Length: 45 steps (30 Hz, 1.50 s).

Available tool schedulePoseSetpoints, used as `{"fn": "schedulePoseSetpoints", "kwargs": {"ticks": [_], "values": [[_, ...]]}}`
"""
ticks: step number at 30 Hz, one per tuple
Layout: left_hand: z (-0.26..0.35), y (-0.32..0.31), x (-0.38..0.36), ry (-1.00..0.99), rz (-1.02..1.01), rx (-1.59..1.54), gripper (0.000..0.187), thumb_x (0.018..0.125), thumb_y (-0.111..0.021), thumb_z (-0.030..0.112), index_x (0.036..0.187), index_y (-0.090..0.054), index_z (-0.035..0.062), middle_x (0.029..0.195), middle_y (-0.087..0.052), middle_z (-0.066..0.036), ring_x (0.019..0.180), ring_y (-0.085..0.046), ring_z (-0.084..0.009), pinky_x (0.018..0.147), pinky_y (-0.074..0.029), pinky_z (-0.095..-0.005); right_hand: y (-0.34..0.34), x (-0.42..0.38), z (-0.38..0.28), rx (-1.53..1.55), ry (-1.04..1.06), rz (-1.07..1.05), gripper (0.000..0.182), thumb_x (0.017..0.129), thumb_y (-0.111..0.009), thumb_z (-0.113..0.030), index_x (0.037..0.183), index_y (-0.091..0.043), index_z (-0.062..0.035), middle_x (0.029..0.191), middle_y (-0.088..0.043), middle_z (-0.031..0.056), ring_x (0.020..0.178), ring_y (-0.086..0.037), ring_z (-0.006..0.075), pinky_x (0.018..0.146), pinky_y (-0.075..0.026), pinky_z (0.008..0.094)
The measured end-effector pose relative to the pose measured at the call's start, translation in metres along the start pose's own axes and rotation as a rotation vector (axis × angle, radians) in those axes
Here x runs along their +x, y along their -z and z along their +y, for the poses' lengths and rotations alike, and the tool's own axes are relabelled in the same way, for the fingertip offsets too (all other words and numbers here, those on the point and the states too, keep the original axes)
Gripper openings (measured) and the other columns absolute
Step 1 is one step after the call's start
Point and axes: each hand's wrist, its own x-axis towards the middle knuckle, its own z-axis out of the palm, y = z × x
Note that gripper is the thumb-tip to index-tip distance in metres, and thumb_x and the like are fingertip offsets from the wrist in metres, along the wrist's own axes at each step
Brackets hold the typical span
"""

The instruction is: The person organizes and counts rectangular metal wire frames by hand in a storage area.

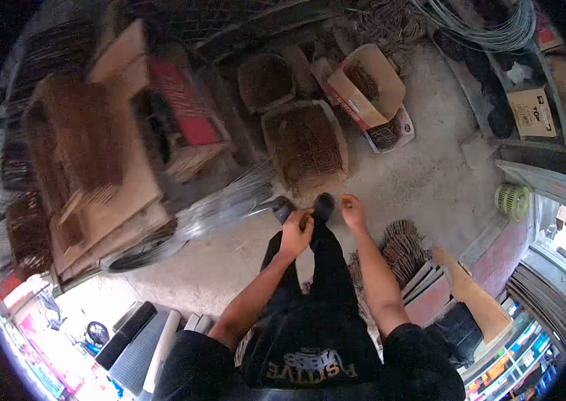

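My left hand (pixel 295 234) is held out in front of my legs, its fingers curled round something small and dark that I cannot make out. To its right, my right hand (pixel 353 211) hovers over the concrete floor with thumb and fingertips drawn together; whatever lies between them is hidden. Both hands are apart from each other and overlap my dark shoes (pixel 324 206) or the floor near them. Just beyond them stands a large open container (pixel 271 137) filled with brown, rusty-looking wire pieces.
A smaller container (pixel 243 81) and an open cardboard box (pixel 390 80) stand farther off. At left is a wooden table (pixel 139 224) bearing rusty wire stacks, beside blurred shiny wire (pixel 213 210). Bundled rods (pixel 403 250) lie right; a green basket (pixel 512 202) sits by the wall.
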Motion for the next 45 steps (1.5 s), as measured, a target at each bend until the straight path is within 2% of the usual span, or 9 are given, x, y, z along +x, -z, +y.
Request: {"fn": "schedulePoseSetpoints", "kwargs": {"ticks": [11,17,20,22,25,27,32,37,45], "values": [[-0.417,-0.205,0.162,0.411,-0.11,0.256,0.033,0.097,-0.066,0.022,0.124,-0.069,0.0037,0.11,-0.072,-0.018,0.1,-0.071,-0.033,0.086,-0.057,-0.0397,-0.213,0.174,0.209,-0.291,0.006,-0.041,0.036,0.1,-0.065,-0.019,0.132,-0.064,-0.0026,0.118,-0.07,0.0105,0.098,-0.066,0.0233,0.082,-0.055,0.0371],[-0.53,-0.265,0.183,0.588,-0.044,0.011,0.035,0.099,-0.068,0.026,0.128,-0.069,0.0073,0.12,-0.069,-0.015,0.107,-0.068,-0.0326,0.092,-0.055,-0.0404,-0.374,0.296,0.419,-0.022,0.174,-0.144,0.041,0.101,-0.06,-0.026,0.134,-0.063,-0.003,0.121,-0.07,0.0107,0.104,-0.066,0.0301,0.091,-0.055,0.0431],[-0.56,-0.283,0.184,0.596,-0.008,-0.143,0.036,0.099,-0.069,0.028,0.13,-0.069,0.0091,0.125,-0.067,-0.013,0.11,-0.066,-0.0324,0.096,-0.055,-0.0408,-0.377,0.317,0.405,-0.276,0.321,-0.148,0.039,0.099,-0.062,-0.028,0.129,-0.067,-0.0036,0.118,-0.072,0.0123,0.101,-0.068,0.0324,0.091,-0.056,0.0455],[-0.578,-0.293,0.184,0.516,0.035,-0.295,0.037,0.1,-0.07,0.03,0.132,-0.069,0.0103,0.128,-0.066,-0.012,0.112,-0.065,-0.0322,0.098,-0.054,-0.041,-0.337,0.302,0.34,-0.406,0.224,-0.193,0.035,0.097,-0.064,-0.026,0.124,-0.069,-0.0033,0.114,-0.073,0.0136,0.099,-0.069,0.0329,0.089,-0.056,0.0454],[-0.61,-0.322,0.179,-0.452,0.092,-1.382,0.038,0.101,-0.071,0.031,0.134,-0.069,0.0121,0.133,-0.065,-0.01,0.115,-0.063,-0.032,0.101,-0.053,-0.0414,-0.292,0.279,0.288,-0.477,0.206,-0.212,0.031,0.094,-0.067,-0.022,0.117,-0.072,-0.003,0.109,-0.074,0.0155,0.095,-0.071,0.0336,0.085,-0.057,0.0451],[-0.583,-0.293,0.176,-0.485,0.001,-1.43,0.04,0.1,-0.072,0.033,0.136,-0.069,0.0144,0.134,-0.066,-0.009,0.117,-0.064,-0.033,0.104,-0.052,-0.042,-0.263,0.26,0.263,-0.491,0.227,-0.199,0.027,0.092,-0.069,-0.02,0.112,-0.074,-0.0027,0.106,-0.075,0.0167,0.093,-0.072,0.034,0.083,-0.058,0.0449],[-0.388,-0.201,0.155,0.36,0.191,-0.347,0.031,0.098,-0.071,0.024,0.126,-0.074,0.0129,0.117,-0.073,-0.007,0.103,-0.068,-0.0256,0.093,-0.054,-0.0384,-0.142,0.166,0.134,0.014,0.099,-0.038,0.021,0.088,-0.075,-0.011,0.107,-0.077,-0.0028,0.099,-0.076,0.0137,0.084,-0.073,0.0277,0.075,-0.057,0.0398],[-0.148,-0.104,0.097,0.278,0.13,-0.137,0.024,0.096,-0.07,0.022,0.114,-0.08,0.0104,0.101,-0.078,-0.008,0.087,-0.071,-0.0203,0.079,-0.055,-0.0357,-0.075,0.112,0.093,0.308,0.107,-0.03,0.022,0.095,-0.074,-0.016,0.114,-0.077,-0.006,0.085,-0.07,0.0024,0.073,-0.064,0.0143,0.065,-0.051,0.031],[0.066,0.03,0.004,0.121,0.102,0.093,0.025,0.094,-0.075,0.025,0.116,-0.081,0.0166,0.09,-0.078,-0.012,0.079,-0.072,-0.0148,0.073,-0.055,-0.0324,0.085,-0.034,-0.094,0.631,-0.094,-0.296,0.029,0.102,-0.068,-0.018,0.13,-0.071,-0.0102,0.08,-0.057,-0.0059,0.068,-0.051,0.0051,0.058,-0.04,0.0239]]}}
